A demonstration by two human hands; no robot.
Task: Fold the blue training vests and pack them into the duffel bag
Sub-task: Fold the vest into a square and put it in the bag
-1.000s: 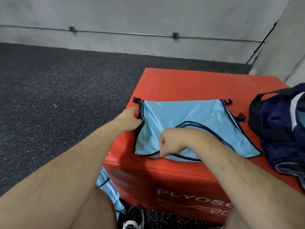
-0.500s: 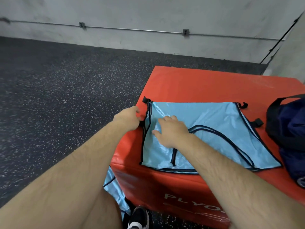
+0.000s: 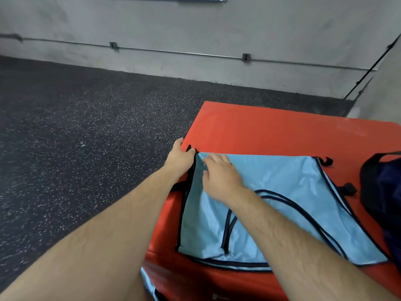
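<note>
On red box (image 3: 260, 131), pale-blue black-trimmed vest (image 3: 282, 181) lying flat, left hand (image 3: 179, 158) gripping its edge, right hand (image 3: 221, 178) flat on it

Grey wall (image 3: 195, 25) meets speckled, probably rubber, floor (image 3: 76, 137) beside red box (image 3: 271, 127).

vest (image 3: 282, 192) on box (image 3: 271, 127), duffel bag (image 3: 386, 192) right of vest

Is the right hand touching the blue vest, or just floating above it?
Touching. The head view shows the right hand lying on the blue vest near its far left corner, with the fingers resting on the fabric and no gap.
</note>
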